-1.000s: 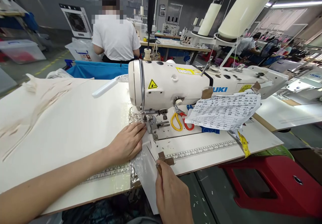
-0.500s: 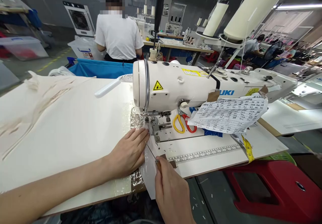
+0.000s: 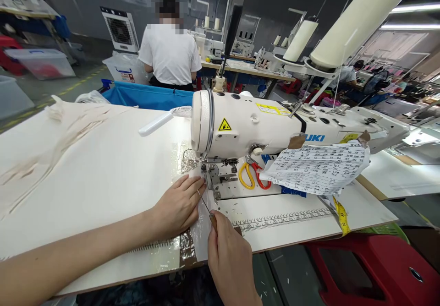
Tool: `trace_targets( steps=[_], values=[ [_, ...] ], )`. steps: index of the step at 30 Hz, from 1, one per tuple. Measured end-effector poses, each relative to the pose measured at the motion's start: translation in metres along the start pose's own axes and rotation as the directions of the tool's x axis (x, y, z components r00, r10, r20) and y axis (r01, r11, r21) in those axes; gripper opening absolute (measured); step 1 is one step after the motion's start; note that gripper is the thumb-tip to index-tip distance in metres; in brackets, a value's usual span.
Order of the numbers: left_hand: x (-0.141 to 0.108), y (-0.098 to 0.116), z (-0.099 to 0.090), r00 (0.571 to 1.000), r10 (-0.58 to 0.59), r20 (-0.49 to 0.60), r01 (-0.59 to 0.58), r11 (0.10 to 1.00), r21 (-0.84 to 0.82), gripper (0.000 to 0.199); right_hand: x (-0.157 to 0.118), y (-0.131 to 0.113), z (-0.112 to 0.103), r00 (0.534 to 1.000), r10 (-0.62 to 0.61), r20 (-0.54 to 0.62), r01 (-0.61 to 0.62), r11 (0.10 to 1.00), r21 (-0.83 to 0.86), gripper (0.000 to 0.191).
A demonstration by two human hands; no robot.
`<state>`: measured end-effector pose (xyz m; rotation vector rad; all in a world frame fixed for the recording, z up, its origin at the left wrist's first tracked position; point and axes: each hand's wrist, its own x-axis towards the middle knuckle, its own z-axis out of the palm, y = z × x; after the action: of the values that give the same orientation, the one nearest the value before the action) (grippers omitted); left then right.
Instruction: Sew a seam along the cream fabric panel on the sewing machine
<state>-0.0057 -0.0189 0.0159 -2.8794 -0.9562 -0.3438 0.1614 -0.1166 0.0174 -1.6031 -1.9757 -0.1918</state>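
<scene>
My left hand (image 3: 182,203) lies flat with its fingers outstretched on a thin white fabric (image 3: 201,237), fingertips close to the needle area of a white sewing machine (image 3: 240,122). In my right hand (image 3: 228,255) is an awl (image 3: 205,204) with a wooden handle, its thin metal tip pointing up and left beside my left fingers. The fabric runs from under the presser area down to the table's front edge. Clear tape partly covers the table below it.
Scissors with yellow and red handles (image 3: 246,176) lie behind the needle area. A handwritten paper (image 3: 319,166) hangs on the machine. Cream fabric strips (image 3: 65,145) lie at the left. A red stool (image 3: 378,269) stands at the lower right. A person in a white shirt (image 3: 171,51) sits beyond.
The view has shifted slightly, so the machine appears lower and farther right. My right hand with the awl has moved slightly left, nearer my left hand. The fabric's lower end has shifted.
</scene>
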Motion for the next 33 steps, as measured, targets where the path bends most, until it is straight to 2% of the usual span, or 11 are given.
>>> trace_targets(
  steps=[5, 10, 13, 17, 20, 27, 33],
  values=[
    [0.003, -0.007, 0.002, 0.998, 0.006, -0.061, -0.009, 0.999, -0.045, 0.046, 0.008, -0.002, 0.005, 1.000, -0.007, -0.002, 0.007, 1.000, -0.007, 0.033],
    [0.008, -0.011, 0.001, 0.995, -0.086, -0.050, 0.083, 0.994, -0.064, 0.044, 0.016, -0.004, 0.012, 0.999, 0.032, 0.026, -0.033, 0.999, 0.019, 0.035],
    [0.009, -0.018, 0.001, 0.997, -0.068, -0.036, 0.067, 0.998, -0.021, 0.043, 0.019, -0.005, 0.012, 0.994, 0.073, 0.076, -0.081, 0.990, 0.114, 0.033],
    [0.009, -0.028, 0.001, 0.997, -0.026, -0.070, 0.032, 0.996, 0.089, 0.041, 0.013, -0.007, 0.007, 0.986, 0.125, 0.110, -0.151, 0.951, 0.268, 0.032],
    [0.008, -0.024, 0.003, 0.995, -0.005, -0.100, 0.016, 0.994, 0.107, 0.041, 0.006, -0.009, 0.005, 0.980, 0.153, 0.125, -0.186, 0.927, 0.325, 0.032],
    [0.006, 0.003, 0.010, 0.981, -0.012, -0.192, 0.025, 0.998, 0.064, 0.042, 0.000, -0.009, 0.002, 0.967, 0.180, 0.178, -0.235, 0.903, 0.360, 0.032],
    [0.004, -0.009, 0.017, 0.964, 0.088, -0.251, -0.063, 0.992, 0.109, 0.042, -0.011, 0.002, -0.013, 0.952, 0.213, 0.222, -0.282, 0.890, 0.358, 0.029]
  ],
)
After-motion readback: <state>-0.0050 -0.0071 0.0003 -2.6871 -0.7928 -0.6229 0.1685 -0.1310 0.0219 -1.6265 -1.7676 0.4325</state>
